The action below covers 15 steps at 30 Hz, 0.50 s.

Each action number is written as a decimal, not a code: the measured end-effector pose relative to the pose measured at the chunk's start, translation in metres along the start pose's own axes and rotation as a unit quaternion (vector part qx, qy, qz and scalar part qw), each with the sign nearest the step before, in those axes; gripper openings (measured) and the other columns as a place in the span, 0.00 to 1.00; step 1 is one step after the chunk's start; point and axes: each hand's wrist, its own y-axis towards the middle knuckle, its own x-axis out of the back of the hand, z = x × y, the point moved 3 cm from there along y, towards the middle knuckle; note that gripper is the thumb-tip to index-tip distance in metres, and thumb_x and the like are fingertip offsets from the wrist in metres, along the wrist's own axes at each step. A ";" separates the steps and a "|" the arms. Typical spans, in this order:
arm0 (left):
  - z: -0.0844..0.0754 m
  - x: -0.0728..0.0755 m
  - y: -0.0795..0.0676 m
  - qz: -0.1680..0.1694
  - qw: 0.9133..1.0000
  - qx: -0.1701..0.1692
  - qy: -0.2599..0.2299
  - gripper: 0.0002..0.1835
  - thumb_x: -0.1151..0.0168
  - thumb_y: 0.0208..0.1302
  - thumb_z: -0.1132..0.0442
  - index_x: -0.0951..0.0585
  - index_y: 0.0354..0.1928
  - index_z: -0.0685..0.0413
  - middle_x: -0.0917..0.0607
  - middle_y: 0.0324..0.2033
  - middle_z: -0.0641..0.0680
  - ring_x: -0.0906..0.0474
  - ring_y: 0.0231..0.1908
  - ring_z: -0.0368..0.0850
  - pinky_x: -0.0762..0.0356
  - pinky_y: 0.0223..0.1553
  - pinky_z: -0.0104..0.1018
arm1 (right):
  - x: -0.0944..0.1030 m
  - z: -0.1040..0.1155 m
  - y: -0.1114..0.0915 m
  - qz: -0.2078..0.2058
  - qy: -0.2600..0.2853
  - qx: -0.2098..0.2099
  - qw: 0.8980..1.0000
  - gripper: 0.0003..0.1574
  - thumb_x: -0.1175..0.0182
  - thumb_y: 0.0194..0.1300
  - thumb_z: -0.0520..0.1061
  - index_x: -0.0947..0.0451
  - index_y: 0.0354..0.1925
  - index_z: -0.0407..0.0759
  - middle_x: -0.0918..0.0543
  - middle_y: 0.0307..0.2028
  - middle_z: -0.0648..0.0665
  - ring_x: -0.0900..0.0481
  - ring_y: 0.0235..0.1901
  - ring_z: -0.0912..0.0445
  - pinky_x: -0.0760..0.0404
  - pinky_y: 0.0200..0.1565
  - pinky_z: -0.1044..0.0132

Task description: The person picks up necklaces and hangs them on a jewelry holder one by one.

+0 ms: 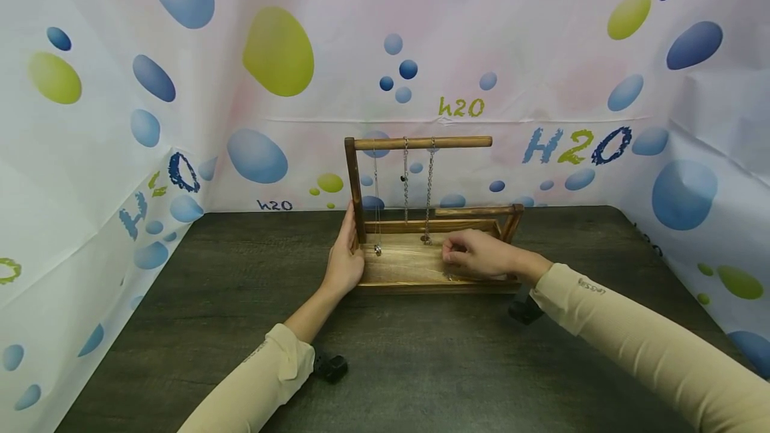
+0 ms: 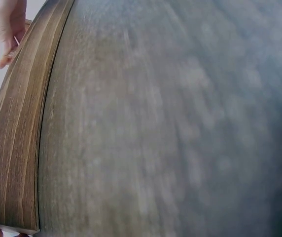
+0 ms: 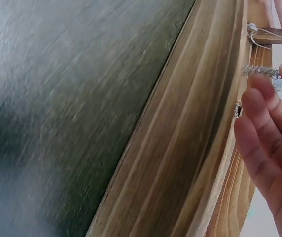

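Observation:
A wooden jewelry stand [image 1: 409, 264] has a shallow tray, a tall left post [image 1: 355, 186] and a top bar [image 1: 421, 143]. My left hand [image 1: 345, 262] grips its left end beside the post. From the bar hang a thin necklace [image 1: 377, 212] with a small pendant, a short chain [image 1: 406, 186] and a thicker chain [image 1: 429, 199] with a pendant at tray height. Over the tray's right half my right hand [image 1: 478, 252] has thumb and forefinger together, pinching a fine chain that its fingers mostly hide. Below its fingertips a bit of chain [image 1: 448, 276] shows against the tray.
A lower, shorter bar [image 1: 478, 211] runs along the stand's right side. The stand is on a dark wood-grain table [image 1: 271, 326]. Behind and at both sides hangs a white curtain [image 1: 373, 12] with blue and green spots. Black wrist cameras [image 1: 331, 367] sit under both cuffs.

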 end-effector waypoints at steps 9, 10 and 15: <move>-0.017 0.002 -0.005 0.002 1.000 -0.013 -0.003 0.52 0.62 0.60 0.88 0.58 0.82 0.41 0.54 0.79 0.56 0.52 0.76 0.56 0.45 0.72 0.52 | -0.003 0.007 0.000 -0.011 0.065 0.004 0.998 0.08 0.45 0.75 0.39 0.21 0.42 0.34 0.17 0.36 0.40 0.19 0.34 0.45 0.19 0.36 0.59; -0.020 0.002 -0.006 0.003 1.000 -0.014 -0.004 0.51 0.62 0.60 0.88 0.58 0.82 0.44 0.54 0.79 0.57 0.52 0.76 0.58 0.45 0.72 0.53 | -0.004 0.008 0.000 -0.014 0.065 0.005 0.998 0.08 0.44 0.75 0.39 0.21 0.42 0.35 0.17 0.36 0.40 0.19 0.34 0.45 0.19 0.36 0.59; -0.009 0.000 -0.002 -0.003 1.000 -0.023 0.000 0.52 0.61 0.59 0.89 0.58 0.82 0.44 0.54 0.79 0.58 0.52 0.76 0.58 0.45 0.71 0.53 | -0.004 0.012 0.001 -0.034 0.044 0.023 0.998 0.06 0.40 0.72 0.39 0.18 0.41 0.36 0.16 0.35 0.45 0.18 0.34 0.50 0.18 0.38 0.61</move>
